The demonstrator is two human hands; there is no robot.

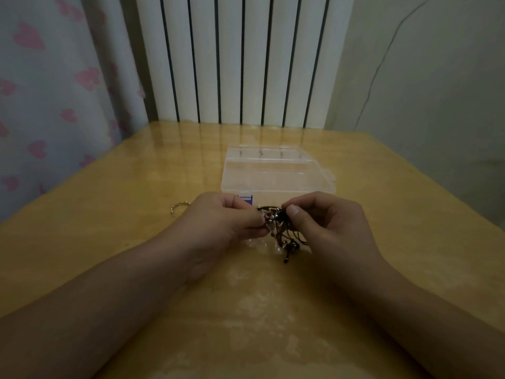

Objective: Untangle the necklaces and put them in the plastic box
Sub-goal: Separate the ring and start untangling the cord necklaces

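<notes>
Wooden table (382,214), tangled necklaces (278,225) pinched between both hands' fingers (293,210)

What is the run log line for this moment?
stage: untangling | left hand: pinches necklaces | right hand: pinches necklaces | plastic box: open

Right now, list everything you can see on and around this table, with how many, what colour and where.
tangle of necklaces: one bunch, black cords with silvery metal bits, held above the table in front of the box
plastic box: one, clear, with a blue label at its near left corner, at the table's middle
bracelet: one, silvery, lying on the table left of the left hand
table: one, glossy yellow wood
radiator: one, white ribs, behind the table
curtain: one, pale with pink hearts, at the left
wall: grey-green, at the right
left hand: one, fingers pinching the tangle's left side
right hand: one, fingers pinching the tangle's right side
</notes>
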